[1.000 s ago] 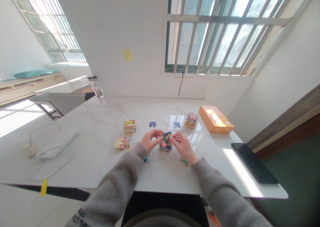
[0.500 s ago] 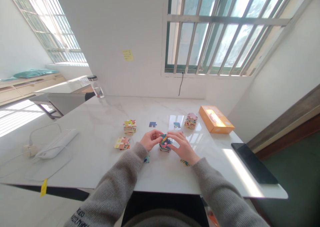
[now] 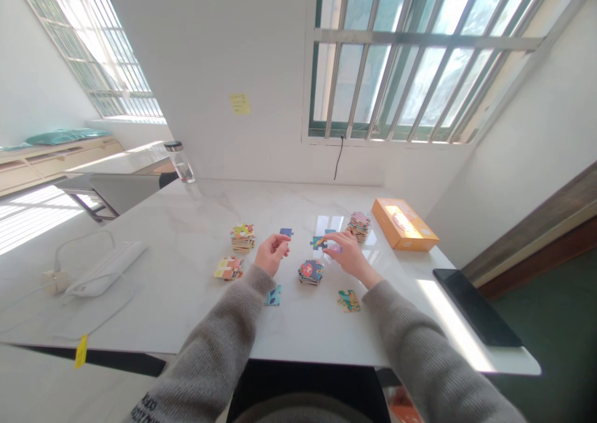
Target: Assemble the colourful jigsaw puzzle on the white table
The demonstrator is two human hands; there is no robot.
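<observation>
In my right hand (image 3: 349,252) a dark blue jigsaw puzzle piece (image 3: 318,242) with a bright pattern is pinched between thumb and fingers, above the table. Just beyond it lies a blue puzzle piece, partly hidden. My left hand (image 3: 273,253) is closed with its fingers curled, nothing visible in them, near another blue puzzle piece (image 3: 285,231). Between and below the hands sits a stack of puzzle pieces (image 3: 310,272), a red and blue one on top. A teal piece (image 3: 273,295) lies by my left sleeve, and a green and orange piece (image 3: 349,301) by my right.
Two piles of puzzle pieces (image 3: 242,239) (image 3: 228,268) are at the left; a tall pink-topped stack (image 3: 359,226) stands behind my right hand. Further right are an orange box (image 3: 405,224) and a black tablet (image 3: 476,308). A power strip (image 3: 109,267) and glass bottle (image 3: 180,162) occupy the left side.
My hands have parted from the middle stack. The right has lifted its top piece and carried it forward and right; the left has drawn back leftward. A red and blue piece now tops the stack.
</observation>
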